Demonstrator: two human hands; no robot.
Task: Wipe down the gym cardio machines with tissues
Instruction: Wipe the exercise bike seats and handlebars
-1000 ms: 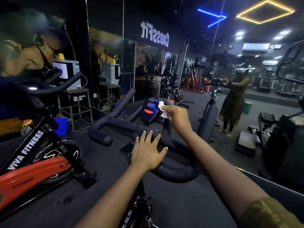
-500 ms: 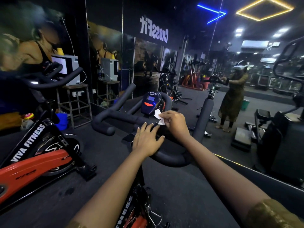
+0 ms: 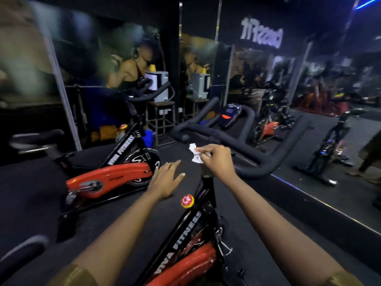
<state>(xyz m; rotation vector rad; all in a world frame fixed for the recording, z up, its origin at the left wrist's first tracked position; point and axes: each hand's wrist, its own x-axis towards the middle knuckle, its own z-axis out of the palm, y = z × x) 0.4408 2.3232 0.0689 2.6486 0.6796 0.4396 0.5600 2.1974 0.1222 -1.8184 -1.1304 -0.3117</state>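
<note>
Tissue is a small crumpled white wad, pinched in the right hand between thumb and curled fingers, with most of it poking out to the left. It's sitting just above the stem of the near bike, on the near side of the black handlebar. I can't tell if it's actually touching anything.

My take on handling: it weighs nothing, it's floppy, and it tears easily. The handlebar padding looks like grippy foam, so I'd guess it drags and shreds the paper if you scrub hard. Better to hold it by the bunched middle like this, leave a pad sticking out, and use short light strokes. The console beyond the bar looks like smooth plastic, so it should be easier going there.

The left hand is flat and spread, fingers straight, holding nothing, just left of the stem. It looks to be hovering rather than resting on anything.

Further out there's a red knob on the frame below the hands and a second bike with an orange guard off to the left. A mirror wall runs along the right. It's all pretty dark and blurry.
</note>
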